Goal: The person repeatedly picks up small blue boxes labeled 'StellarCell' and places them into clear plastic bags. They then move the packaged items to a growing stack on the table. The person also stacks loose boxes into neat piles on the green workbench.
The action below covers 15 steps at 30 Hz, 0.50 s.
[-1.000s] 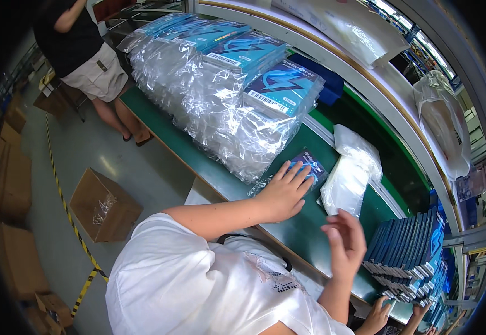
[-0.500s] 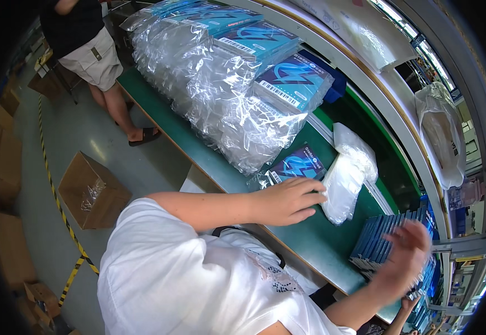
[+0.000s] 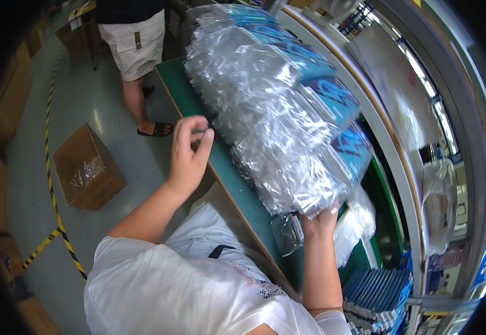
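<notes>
My left hand (image 3: 190, 159) is raised over the near edge of the green-topped bench (image 3: 173, 81), thumb and bent fingers apart, with nothing between them. My right hand (image 3: 318, 222) reaches to the near end of a long heap of blue boxes (image 3: 340, 100) in loose clear plastic bags (image 3: 260, 111). Plastic film covers its fingers, so what they touch is hidden. Just left of that wrist lies a dark box in clear film (image 3: 289, 233), partly under the heap. Beyond my right forearm sits a bundle of white, translucent bags (image 3: 357, 223).
Many blue boxes (image 3: 379, 290) stand in a tight row at the bench's right end. On the floor is an open carton (image 3: 89, 173) with plastic scraps, by yellow-black tape (image 3: 53, 190). Another person in light shorts (image 3: 134, 47) stands past the bench's far-left corner. A metal rail (image 3: 391, 131) runs behind.
My left hand has moved left and up off the bagged box by the heap. My right hand has gone from the box row to the heap's near end. The view has shifted.
</notes>
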Available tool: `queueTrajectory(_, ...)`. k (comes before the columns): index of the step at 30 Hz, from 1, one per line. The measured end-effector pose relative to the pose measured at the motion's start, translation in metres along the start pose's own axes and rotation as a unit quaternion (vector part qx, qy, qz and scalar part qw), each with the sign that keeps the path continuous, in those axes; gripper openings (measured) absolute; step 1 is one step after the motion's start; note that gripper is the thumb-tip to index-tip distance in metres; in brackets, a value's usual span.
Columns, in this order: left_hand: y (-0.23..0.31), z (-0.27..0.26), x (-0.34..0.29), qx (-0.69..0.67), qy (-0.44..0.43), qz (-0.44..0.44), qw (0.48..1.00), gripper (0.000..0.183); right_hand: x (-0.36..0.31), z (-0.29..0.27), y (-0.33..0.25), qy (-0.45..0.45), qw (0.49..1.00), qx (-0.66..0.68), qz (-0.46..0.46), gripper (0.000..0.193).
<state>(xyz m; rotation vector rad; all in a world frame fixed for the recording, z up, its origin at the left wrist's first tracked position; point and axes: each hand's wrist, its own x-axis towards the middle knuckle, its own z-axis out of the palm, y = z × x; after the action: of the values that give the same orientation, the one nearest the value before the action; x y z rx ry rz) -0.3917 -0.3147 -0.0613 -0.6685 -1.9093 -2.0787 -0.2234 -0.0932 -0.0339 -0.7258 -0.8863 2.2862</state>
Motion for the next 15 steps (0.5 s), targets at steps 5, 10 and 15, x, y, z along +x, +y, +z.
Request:
queueTrajectory(5,-0.054,-0.011,0.045,0.316,0.012,0.011,0.949,0.073,-0.008,0.009,-0.004,0.006,1.000,-0.003,0.006,0.044)
queueTrajectory(10,-0.069,0.007,0.070,0.408,-0.052,-0.011,0.911,0.091,-0.011,0.015,-0.001,0.039,0.999,-0.029,0.005,0.043)
queueTrajectory(15,-0.072,0.022,0.084,0.466,-0.072,-0.030,0.882,0.101,-0.009,0.010,0.002,0.043,0.998,-0.037,-0.010,0.041)
